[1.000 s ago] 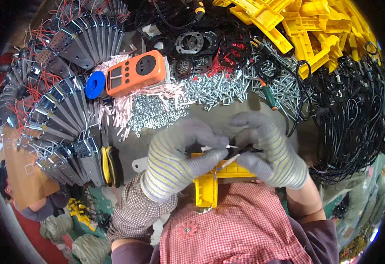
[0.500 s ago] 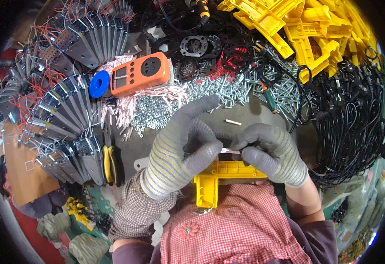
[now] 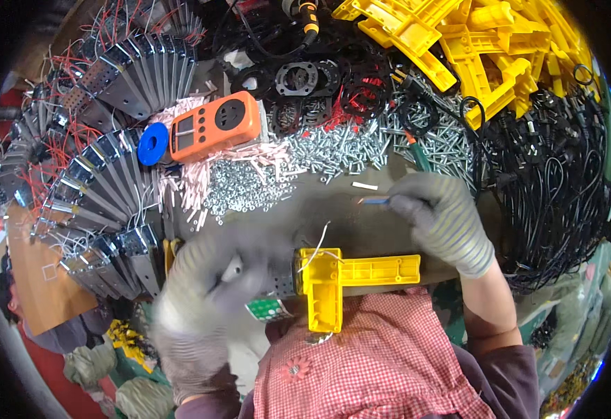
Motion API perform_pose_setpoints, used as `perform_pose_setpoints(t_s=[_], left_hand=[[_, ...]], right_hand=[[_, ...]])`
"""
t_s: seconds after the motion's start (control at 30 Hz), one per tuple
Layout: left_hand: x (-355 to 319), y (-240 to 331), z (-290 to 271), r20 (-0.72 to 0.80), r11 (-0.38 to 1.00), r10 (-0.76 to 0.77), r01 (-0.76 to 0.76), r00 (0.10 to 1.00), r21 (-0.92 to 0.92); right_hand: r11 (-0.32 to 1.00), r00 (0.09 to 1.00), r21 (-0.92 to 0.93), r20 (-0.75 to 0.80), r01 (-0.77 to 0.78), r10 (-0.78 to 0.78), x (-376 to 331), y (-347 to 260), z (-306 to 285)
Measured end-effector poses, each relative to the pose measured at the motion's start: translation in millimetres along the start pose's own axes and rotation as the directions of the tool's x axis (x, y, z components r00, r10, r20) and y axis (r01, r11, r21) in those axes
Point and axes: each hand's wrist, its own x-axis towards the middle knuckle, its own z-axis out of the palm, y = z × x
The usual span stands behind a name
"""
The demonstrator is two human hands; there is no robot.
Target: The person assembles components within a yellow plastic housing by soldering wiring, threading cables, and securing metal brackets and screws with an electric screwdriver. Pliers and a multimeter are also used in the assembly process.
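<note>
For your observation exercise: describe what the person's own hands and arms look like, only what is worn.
Both the left hand and right hand wear grey knitted gloves with paler stripes toward the cuffs. The left one is blurred. Dark sleeves sit pushed up near the elbows.

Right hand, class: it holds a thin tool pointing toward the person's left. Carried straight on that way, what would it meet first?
Probably bare bench first: the right hand aims its thin tool along the worktop, toward the loose screws. Depth is uncertain.

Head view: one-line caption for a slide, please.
Gloved left hand, motion-blurred, at a yellow plastic part; gloved right hand pinches a thin tool.
</note>
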Motion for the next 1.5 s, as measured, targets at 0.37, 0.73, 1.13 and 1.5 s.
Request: perform_pose_setpoints(t_s=[0.37,0.73,1.13,1.5], left_hand=[[149.9,-22.2,24.7,0.061,-0.079,0.38,-0.034,0.923,0.996],[137.3,-33.3,18.4,0.119,-0.052,0.495,-0.107,0.861,0.993],[115.1,-25.1,26.1,-0.015,-0.06,0.452,0.047,0.892,0.997],[57.4,-15.1,36.2,-0.116,0.805,0.232,-0.124,0.966,0.58]], right_hand=[[0.629,0.996,0.776,-0.007,-0.051,0.089,0.5,29.9,23.2],[0.602,0.999,0.798,0.009,-0.029,0.037,0.8,37.2,22.3],[0.732,0.997,0.678,-0.08,0.063,-0.011,-4.6,34.2,24.4],[0.833,0.999,0.553,-0.003,-0.028,0.036,24.7,-41.8,25.3]])
